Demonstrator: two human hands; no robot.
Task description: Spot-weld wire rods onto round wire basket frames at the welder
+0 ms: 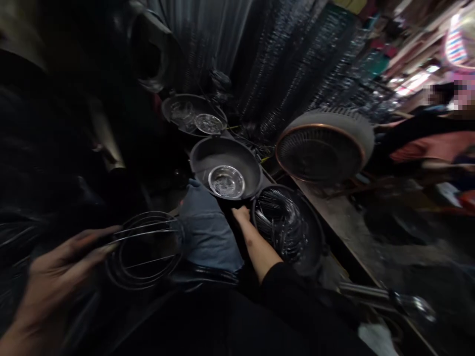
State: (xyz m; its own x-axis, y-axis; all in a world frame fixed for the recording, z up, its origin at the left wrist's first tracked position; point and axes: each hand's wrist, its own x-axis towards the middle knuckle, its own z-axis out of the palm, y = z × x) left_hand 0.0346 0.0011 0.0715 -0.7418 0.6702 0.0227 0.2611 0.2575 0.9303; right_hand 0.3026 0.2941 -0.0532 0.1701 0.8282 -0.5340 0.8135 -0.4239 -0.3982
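Note:
My left hand is closed on several thin metal rings, pinching them between thumb and fingers at the left. They hang over dark ground beside a blue-grey trouser leg. My right hand is small and blurred, its fingers curled; what they hold, if anything, is hidden. It is low between a grey basin and a black basin. A round shiny metal piece lies in the grey basin. The black basin contains a heap of shiny thin rings or wire.
A farther basin holds clear or shiny round pieces. A round fan with a copper-coloured rim stands at right. Bundles in glossy dark wrap line the back. A metal bar is at lower right; another person sits beyond.

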